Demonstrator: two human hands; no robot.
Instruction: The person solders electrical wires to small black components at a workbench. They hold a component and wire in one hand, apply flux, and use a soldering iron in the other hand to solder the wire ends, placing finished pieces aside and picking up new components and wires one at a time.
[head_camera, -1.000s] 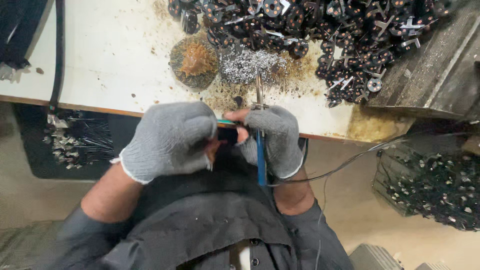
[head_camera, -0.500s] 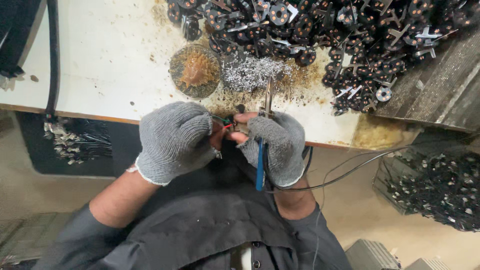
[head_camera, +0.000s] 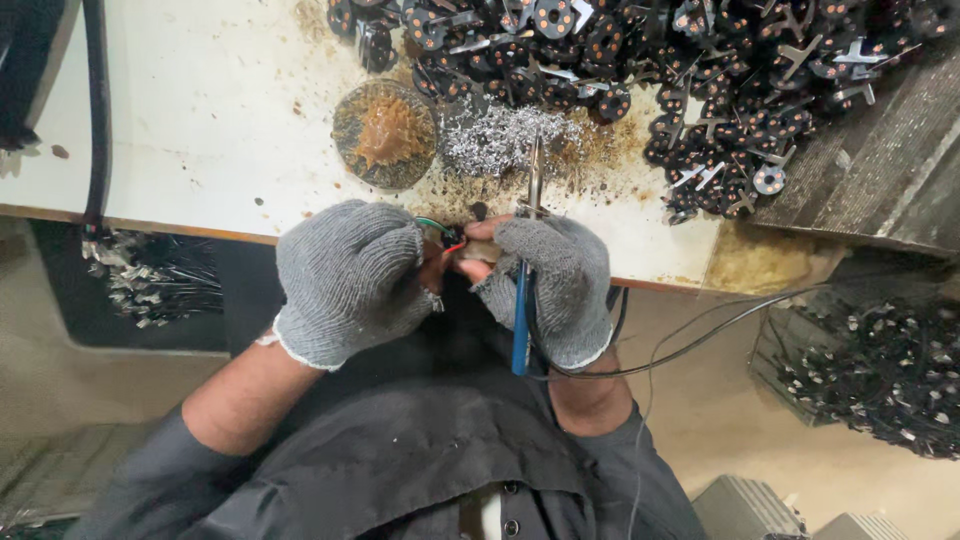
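Observation:
Both my hands wear grey knit gloves and meet at the front edge of a white worktable (head_camera: 200, 130). My left hand (head_camera: 350, 280) pinches a small black part with red and green wires (head_camera: 447, 235) between its fingertips. My right hand (head_camera: 555, 285) grips blue-handled pliers (head_camera: 523, 300), whose metal jaws point away from me over the table, and its bare fingertips touch the same small part. A thin black cable (head_camera: 690, 345) trails from under that hand to the right.
A round tin of brown paste (head_camera: 385, 135) and a heap of silver metal clippings (head_camera: 500, 140) lie just beyond my hands. A big pile of black round parts (head_camera: 660, 70) covers the far right. Bins of parts stand below at left (head_camera: 150, 280) and right (head_camera: 880, 380).
My hands stay together at the table edge, drifting slightly away from my body. The fingers have shifted on the small wired part; the pliers remain in my right hand.

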